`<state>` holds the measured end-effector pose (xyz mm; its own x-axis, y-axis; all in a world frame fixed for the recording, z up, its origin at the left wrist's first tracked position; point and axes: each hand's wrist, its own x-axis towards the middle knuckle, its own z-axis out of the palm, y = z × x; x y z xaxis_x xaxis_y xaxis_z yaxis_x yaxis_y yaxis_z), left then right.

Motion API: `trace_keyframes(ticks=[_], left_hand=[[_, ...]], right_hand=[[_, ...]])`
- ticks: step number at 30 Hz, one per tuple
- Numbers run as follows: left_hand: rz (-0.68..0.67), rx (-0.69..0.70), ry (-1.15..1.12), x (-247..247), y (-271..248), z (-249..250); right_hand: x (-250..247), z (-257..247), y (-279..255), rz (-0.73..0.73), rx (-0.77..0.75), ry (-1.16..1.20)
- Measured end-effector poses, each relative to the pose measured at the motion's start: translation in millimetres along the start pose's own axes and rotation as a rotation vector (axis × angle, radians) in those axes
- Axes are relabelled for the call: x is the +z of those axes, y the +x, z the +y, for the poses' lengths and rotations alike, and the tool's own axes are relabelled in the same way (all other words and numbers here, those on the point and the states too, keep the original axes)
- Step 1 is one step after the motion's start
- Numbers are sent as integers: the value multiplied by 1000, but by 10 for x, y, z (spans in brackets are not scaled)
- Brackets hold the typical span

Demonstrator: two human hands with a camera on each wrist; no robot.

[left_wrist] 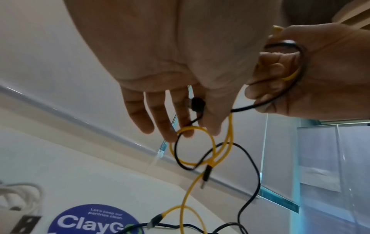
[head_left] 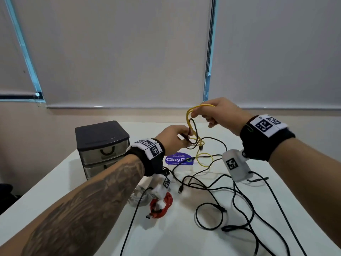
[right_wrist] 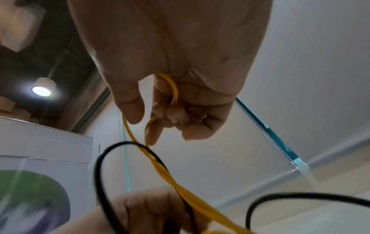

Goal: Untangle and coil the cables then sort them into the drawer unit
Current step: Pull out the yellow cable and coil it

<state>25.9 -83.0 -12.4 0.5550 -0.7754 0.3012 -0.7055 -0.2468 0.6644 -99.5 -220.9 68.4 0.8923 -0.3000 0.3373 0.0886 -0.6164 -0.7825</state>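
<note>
Above the counter, the right hand pinches the yellow cable while the left hand grips yellow and black cable loops.

Both hands raised, left hand pinching, right hand fingers curled.

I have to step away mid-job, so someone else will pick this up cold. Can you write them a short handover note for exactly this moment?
Left hand: pinches a black cable by its plug end, where it loops through the yellow cable.
Right hand: holds the top loops of the yellow cable, raised above the table.
Both cables are intertwined; the yellow one's lower part trails down to the table.
Done: a red cable and a white cable lie bundled near the left forearm.
Left: free and coil the yellow cable, untangle the black cables sprawled on the table, then sort everything into the drawer unit, whose visible drawers are closed.
</note>
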Motion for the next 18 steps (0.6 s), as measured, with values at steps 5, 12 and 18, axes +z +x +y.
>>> trace_keyframes(ticks=[5,12,18], left_hand=[[3,-87,-50,-11,-73,-197],[-39,-382,-510,34,-191,-326],[-108,-641,-607,33,-261,-333]], right_hand=[[-287,-178,17,281,-53,186],[-394,-191,67,376,84,837],[-404,-162,69,544,108,1050]])
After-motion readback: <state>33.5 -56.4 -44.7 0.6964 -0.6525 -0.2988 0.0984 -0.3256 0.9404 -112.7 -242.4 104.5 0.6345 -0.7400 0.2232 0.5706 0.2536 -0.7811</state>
